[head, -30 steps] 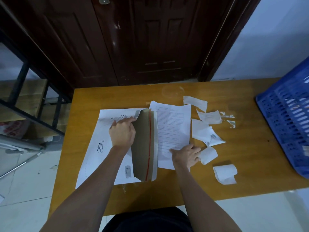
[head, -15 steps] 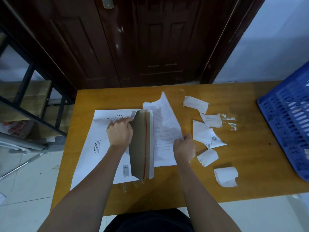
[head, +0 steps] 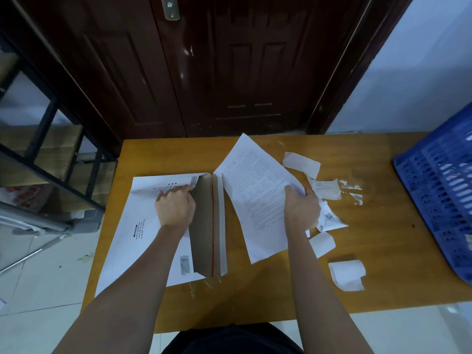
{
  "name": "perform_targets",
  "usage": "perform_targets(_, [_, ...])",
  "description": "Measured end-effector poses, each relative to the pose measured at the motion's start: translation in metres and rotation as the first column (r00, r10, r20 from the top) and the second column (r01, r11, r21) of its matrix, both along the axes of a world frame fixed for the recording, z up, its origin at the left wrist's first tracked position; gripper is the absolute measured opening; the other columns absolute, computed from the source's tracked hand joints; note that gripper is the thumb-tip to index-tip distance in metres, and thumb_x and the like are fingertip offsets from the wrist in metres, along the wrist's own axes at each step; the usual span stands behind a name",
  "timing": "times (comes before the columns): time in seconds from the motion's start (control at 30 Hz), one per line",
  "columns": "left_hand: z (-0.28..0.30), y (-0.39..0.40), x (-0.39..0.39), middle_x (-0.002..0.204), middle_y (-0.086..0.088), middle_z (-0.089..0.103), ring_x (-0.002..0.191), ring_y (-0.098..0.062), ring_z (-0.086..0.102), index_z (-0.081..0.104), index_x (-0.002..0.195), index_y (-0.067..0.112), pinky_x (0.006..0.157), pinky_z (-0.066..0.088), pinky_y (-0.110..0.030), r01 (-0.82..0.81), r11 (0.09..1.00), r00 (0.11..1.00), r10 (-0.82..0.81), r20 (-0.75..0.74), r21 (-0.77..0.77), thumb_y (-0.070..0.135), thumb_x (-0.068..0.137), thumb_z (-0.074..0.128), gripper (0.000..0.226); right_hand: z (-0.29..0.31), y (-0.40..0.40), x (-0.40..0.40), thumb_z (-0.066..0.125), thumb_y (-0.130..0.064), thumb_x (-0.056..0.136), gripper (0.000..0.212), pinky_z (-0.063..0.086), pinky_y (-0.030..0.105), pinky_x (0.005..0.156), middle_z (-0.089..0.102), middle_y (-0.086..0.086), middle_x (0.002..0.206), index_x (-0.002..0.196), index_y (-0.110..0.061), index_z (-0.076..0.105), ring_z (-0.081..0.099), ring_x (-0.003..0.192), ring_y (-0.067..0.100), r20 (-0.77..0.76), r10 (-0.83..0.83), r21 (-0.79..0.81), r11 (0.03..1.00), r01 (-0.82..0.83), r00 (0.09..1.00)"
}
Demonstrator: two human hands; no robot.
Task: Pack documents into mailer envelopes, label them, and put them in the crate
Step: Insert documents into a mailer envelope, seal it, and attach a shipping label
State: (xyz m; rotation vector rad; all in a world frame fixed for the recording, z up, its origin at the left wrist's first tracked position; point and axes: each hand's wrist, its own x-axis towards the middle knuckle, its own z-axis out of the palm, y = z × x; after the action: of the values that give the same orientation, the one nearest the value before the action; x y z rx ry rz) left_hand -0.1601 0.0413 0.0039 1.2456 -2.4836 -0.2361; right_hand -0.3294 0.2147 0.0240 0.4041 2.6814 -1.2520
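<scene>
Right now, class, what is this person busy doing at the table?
The person is packing a mailer. The left hand holds the white mailer envelope open at its flap, and the right hand grips a printed document, lifted beside the opening, not yet inside. Loose label slips lie to the right, near the blue crate.

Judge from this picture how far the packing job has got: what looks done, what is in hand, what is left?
Done: the mailer envelope lies on the table, its flap raised. In hand: the left hand holds the mouth open; the right hand grips the document, not yet inside. Left: inserting, sealing, labelling from the paper slips, and putting it in the blue crate.
</scene>
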Motion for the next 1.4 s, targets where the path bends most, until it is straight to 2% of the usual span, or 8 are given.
perform_targets(0.37, [-0.005,-0.006,0.002,0.075,-0.016,0.073,0.058,-0.035,0.066,0.078,0.089,0.011,0.069,0.056,-0.049,-0.015,1.0,1.0,0.015,-0.001,-0.007,-0.006,0.073,0.065,0.027,0.012,0.001,-0.002,0.064,-0.038,0.077,0.052,0.049,0.038,0.085,0.065,-0.002,0.11,0.126,-0.021,0.058,0.06,0.098,0.021,0.076,0.004,-0.086,0.996,0.003,0.997])
perform_targets(0.5, [-0.007,-0.006,0.001,0.074,-0.016,0.073,0.056,-0.035,0.066,0.078,0.088,0.011,0.066,0.056,-0.047,0.007,1.0,1.0,-0.007,-0.015,-0.025,-0.008,0.07,0.065,0.029,0.013,-0.004,0.005,0.064,-0.036,0.076,0.027,0.037,0.031,0.069,0.055,-0.005,0.076,0.099,-0.022,0.063,0.055,0.08,0.021,0.074,0.139,0.022,0.99,-0.141,0.988])
perform_targets(0.67, [-0.006,0.0,-0.004,0.073,-0.014,0.073,0.056,-0.033,0.067,0.078,0.086,0.011,0.062,0.057,-0.045,0.032,0.998,0.999,-0.034,-0.039,-0.061,-0.009,0.071,0.067,0.027,0.013,-0.013,0.01,0.064,-0.037,0.076,0.013,0.038,0.028,0.068,0.056,-0.006,0.071,0.083,-0.026,0.06,0.055,0.076,0.019,0.09,0.203,0.036,0.978,-0.207,0.975])
perform_targets(0.83, [-0.008,0.005,-0.009,0.092,-0.013,0.074,0.074,-0.034,0.071,0.076,0.101,0.012,0.074,0.056,-0.047,0.019,0.999,0.999,-0.018,-0.041,0.027,0.001,0.084,0.061,0.024,0.014,-0.017,0.01,0.066,-0.034,0.078,0.017,0.038,0.03,0.069,0.051,-0.008,0.069,0.079,-0.023,0.053,0.051,0.075,0.017,0.149,0.185,-0.056,0.982,-0.178,0.971])
perform_targets(0.93, [-0.009,0.004,-0.009,0.097,-0.013,0.074,0.08,-0.033,0.071,0.074,0.106,0.012,0.078,0.055,-0.048,0.0,0.998,0.996,0.005,-0.09,0.057,0.002,0.087,0.06,0.025,0.012,-0.014,0.008,0.066,-0.037,0.079,0.017,0.042,0.033,0.077,0.06,-0.005,0.086,0.086,-0.023,0.059,0.055,0.082,0.017,0.254,0.203,-0.135,0.976,-0.173,0.946])
perform_targets(1.0, [-0.009,0.004,-0.01,0.101,-0.012,0.073,0.084,-0.033,0.071,0.073,0.109,0.011,0.08,0.055,-0.048,-0.007,0.997,0.995,0.015,-0.102,0.08,0.004,0.089,0.057,0.026,0.009,-0.01,0.008,0.067,-0.043,0.079,0.047,0.043,0.039,0.09,0.062,0.001,0.115,0.118,-0.018,0.059,0.057,0.108,0.024,0.328,0.234,-0.163,0.968,-0.189,0.915])
perform_targets(1.07, [-0.01,0.004,-0.011,0.105,-0.011,0.072,0.089,-0.032,0.07,0.071,0.112,0.012,0.084,0.054,-0.047,-0.013,0.995,0.995,0.023,-0.098,0.103,0.006,0.091,0.054,0.028,0.005,-0.008,0.009,0.069,-0.046,0.079,0.067,0.042,0.042,0.097,0.056,0.005,0.132,0.134,-0.012,0.05,0.051,0.121,0.029,0.364,0.253,-0.186,0.963,-0.196,0.897])
perform_targets(1.4, [-0.009,0.003,-0.016,0.121,-0.006,0.066,0.108,-0.029,0.064,0.065,0.122,0.016,0.095,0.05,-0.052,-0.007,0.977,0.994,0.03,-0.107,0.214,0.009,0.094,0.047,0.034,-0.008,-0.006,0.018,0.075,-0.05,0.072,0.076,0.044,0.036,0.088,0.056,0.004,0.13,0.133,-0.014,0.05,0.055,0.117,0.026,0.352,0.321,-0.113,0.947,-0.3,0.879])
